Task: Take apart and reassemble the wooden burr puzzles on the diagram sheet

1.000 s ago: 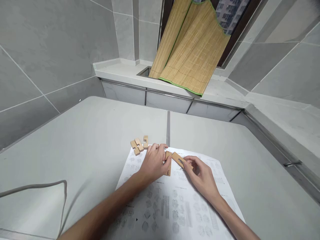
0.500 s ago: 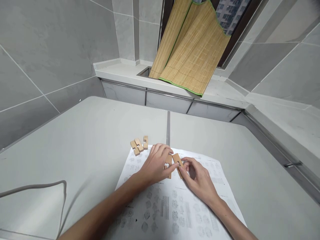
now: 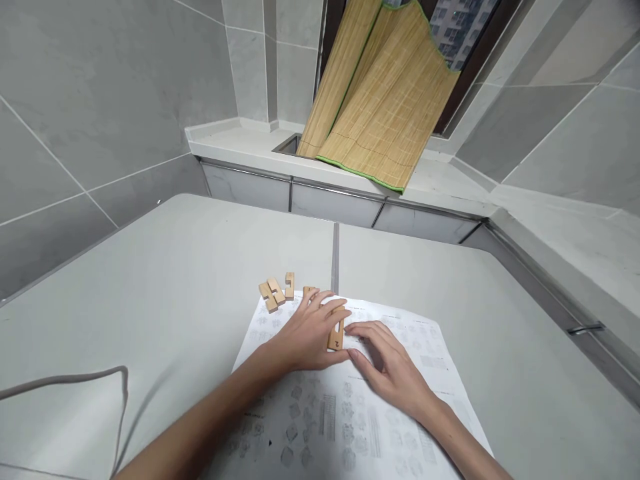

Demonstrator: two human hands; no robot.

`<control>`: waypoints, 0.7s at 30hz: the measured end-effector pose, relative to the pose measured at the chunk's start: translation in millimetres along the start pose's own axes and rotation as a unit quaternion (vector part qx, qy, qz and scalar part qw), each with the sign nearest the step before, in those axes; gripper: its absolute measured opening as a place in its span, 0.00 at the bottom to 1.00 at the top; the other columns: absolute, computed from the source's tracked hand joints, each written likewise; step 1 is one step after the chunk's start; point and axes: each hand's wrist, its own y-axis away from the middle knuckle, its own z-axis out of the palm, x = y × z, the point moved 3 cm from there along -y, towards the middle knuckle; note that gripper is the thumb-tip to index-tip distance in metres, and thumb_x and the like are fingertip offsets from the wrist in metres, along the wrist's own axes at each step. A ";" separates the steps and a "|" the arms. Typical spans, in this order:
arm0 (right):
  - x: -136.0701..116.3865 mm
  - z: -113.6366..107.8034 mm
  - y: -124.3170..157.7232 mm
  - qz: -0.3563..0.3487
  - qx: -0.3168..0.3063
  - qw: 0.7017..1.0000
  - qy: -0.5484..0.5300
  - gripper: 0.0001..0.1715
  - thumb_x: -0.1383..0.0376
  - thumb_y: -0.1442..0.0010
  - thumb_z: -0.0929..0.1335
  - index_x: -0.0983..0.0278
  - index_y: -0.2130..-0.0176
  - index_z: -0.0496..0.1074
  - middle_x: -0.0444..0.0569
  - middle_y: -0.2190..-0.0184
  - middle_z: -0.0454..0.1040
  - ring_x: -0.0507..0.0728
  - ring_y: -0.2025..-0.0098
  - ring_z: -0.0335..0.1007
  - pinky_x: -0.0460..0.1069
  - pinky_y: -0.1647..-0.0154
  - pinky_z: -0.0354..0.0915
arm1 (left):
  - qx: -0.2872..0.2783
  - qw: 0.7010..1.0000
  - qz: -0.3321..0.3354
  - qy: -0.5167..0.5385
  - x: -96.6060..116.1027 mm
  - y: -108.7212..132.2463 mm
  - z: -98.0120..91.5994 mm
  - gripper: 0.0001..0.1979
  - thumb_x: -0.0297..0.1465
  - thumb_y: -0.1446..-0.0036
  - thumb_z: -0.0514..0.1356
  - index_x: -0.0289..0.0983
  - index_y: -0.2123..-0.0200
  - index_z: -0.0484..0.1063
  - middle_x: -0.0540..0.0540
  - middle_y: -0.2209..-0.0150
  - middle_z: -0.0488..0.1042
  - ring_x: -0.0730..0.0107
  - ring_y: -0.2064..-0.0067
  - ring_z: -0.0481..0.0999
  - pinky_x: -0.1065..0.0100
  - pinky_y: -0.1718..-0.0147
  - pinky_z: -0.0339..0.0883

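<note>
The wooden block [image 3: 336, 333] is lying on the printed sheet [image 3: 400, 413], its long axis running away from the person and leaning slightly to the right. It is sitting in the gap between the two hands. The left hand [image 3: 306, 333] is the nearer one. Its fingers are curling over the block's far end while the thumb is pressing at the near end, so it is gripping the block from the left side. The right hand [image 3: 387, 363] is resting open and flat on the paper just to the right of the block. Its fingertips are pointing at the block and seem to be just meeting it. Whether the block is one piece or two fitted together is hard to make out, as the fingers are covering the middle.

The block is pale, smooth-sawn wood, square-edged and bar-shaped, with a notch showing near the lower end. Left of the hand, three more notched pieces [image 3: 271, 294] of the same wood are lying on the bare worktop [image 3: 175, 267], and a fourth piece [image 3: 309, 291] is peeking out at the left fingertips. The sheet is thin white paper carrying small grey diagrams. The worktop is matte pale grey with a seam [image 3: 335, 260] running away down the middle. A slatted bamboo mat [image 3: 385, 113] with a green edge is leaning beyond it.
</note>
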 end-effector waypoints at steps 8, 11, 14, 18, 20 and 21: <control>2.0 -0.3 1.0 0.008 0.005 1.000 0.003 0.12 0.63 0.25 0.64 0.55 0.44 0.69 0.53 0.47 0.76 0.65 0.43 0.71 0.62 0.44 0.71 | 0.025 0.996 -0.038 -0.080 -16.0 -0.7 -11.0 0.23 0.45 0.33 0.62 0.39 0.41 0.71 0.37 0.38 0.73 0.40 0.33 0.65 0.37 0.33 0.56; 2.7 0.0 1.0 0.010 0.005 1.000 -0.002 0.12 0.64 0.25 0.64 0.55 0.44 0.69 0.53 0.48 0.76 0.64 0.44 0.71 0.61 0.44 0.71 | 0.038 0.994 -0.040 -0.095 -17.0 -0.9 -11.3 0.19 0.40 0.33 0.60 0.38 0.43 0.72 0.35 0.39 0.73 0.42 0.34 0.67 0.38 0.33 0.58; 3.0 0.1 0.7 0.013 0.008 1.000 -0.002 0.12 0.65 0.25 0.64 0.55 0.44 0.69 0.52 0.48 0.76 0.64 0.45 0.71 0.59 0.46 0.71 | 0.050 0.992 -0.050 -0.105 -17.8 -0.5 -10.4 0.15 0.34 0.31 0.57 0.35 0.45 0.72 0.33 0.38 0.72 0.42 0.33 0.66 0.38 0.33 0.58; 2.2 -0.4 -0.2 0.004 0.015 1.000 0.000 0.12 0.65 0.25 0.64 0.55 0.45 0.69 0.52 0.49 0.76 0.63 0.45 0.72 0.60 0.45 0.71 | 0.063 0.995 -0.024 -0.070 -10.3 -0.2 -6.5 0.16 0.28 0.31 0.55 0.36 0.42 0.70 0.34 0.35 0.71 0.44 0.31 0.65 0.40 0.34 0.63; 1.9 -0.5 -0.5 -0.003 0.019 1.000 0.002 0.12 0.66 0.26 0.64 0.56 0.45 0.69 0.53 0.49 0.76 0.64 0.45 0.72 0.60 0.44 0.70 | 0.053 0.998 0.017 -0.038 0.0 -0.2 -2.3 0.20 0.28 0.31 0.55 0.36 0.38 0.67 0.35 0.34 0.70 0.46 0.30 0.64 0.42 0.33 0.64; 1.9 -0.4 -0.4 -0.006 0.020 1.000 0.004 0.12 0.66 0.26 0.64 0.56 0.45 0.69 0.53 0.49 0.76 0.64 0.45 0.72 0.61 0.45 0.71 | 0.047 0.998 0.039 -0.021 6.3 -0.2 0.2 0.22 0.29 0.31 0.55 0.36 0.35 0.65 0.35 0.33 0.70 0.48 0.29 0.65 0.44 0.32 0.63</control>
